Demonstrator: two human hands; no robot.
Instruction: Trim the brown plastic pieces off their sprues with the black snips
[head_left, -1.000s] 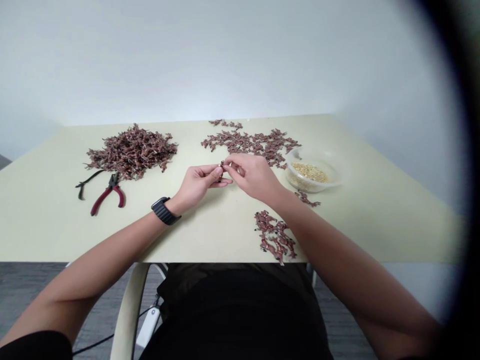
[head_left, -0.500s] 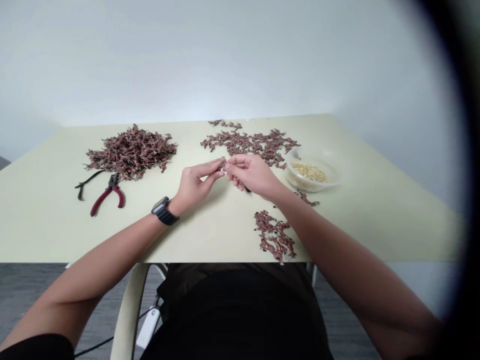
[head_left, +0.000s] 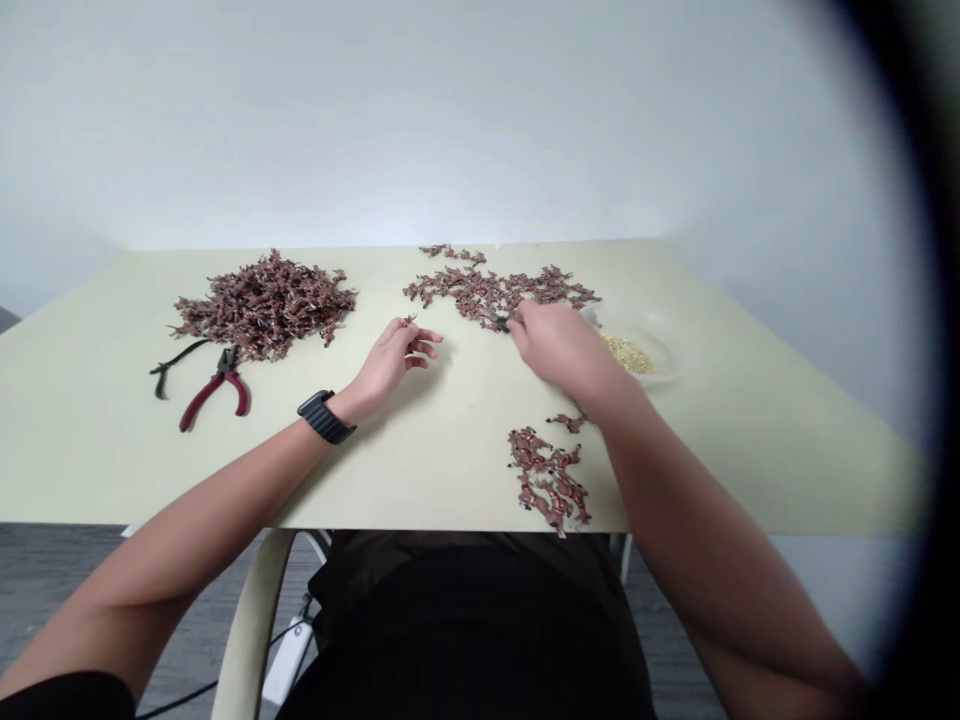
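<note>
My left hand [head_left: 394,360] is over the middle of the table, thumb and forefinger pinching a small brown animal figurine [head_left: 409,320] while its other fingers stretch out to the right. Only a bit of that figurine shows. Fingers closed, my right hand [head_left: 562,345] is at the near edge of the spread figurines [head_left: 517,290]. A small dark tool [head_left: 501,322] sticks out left of its fingertips, its kind unclear. Right beside this hand, and partly behind it, is a clear plastic bowl [head_left: 667,378] of tiny gold pieces [head_left: 630,355].
A heaped pile of brown figurines [head_left: 270,305] lies at the left. In front of it are red-handled pliers [head_left: 223,385] and a black, thin-armed tool [head_left: 169,370]. Another small group of figurines [head_left: 547,475] lies near the table's [head_left: 420,480] front edge.
My hands have come apart. The left hand has moved left with the figurine, its lower fingers spreading. My right hand has moved right to the spread figurines and bowl, the dark tool now showing.
</note>
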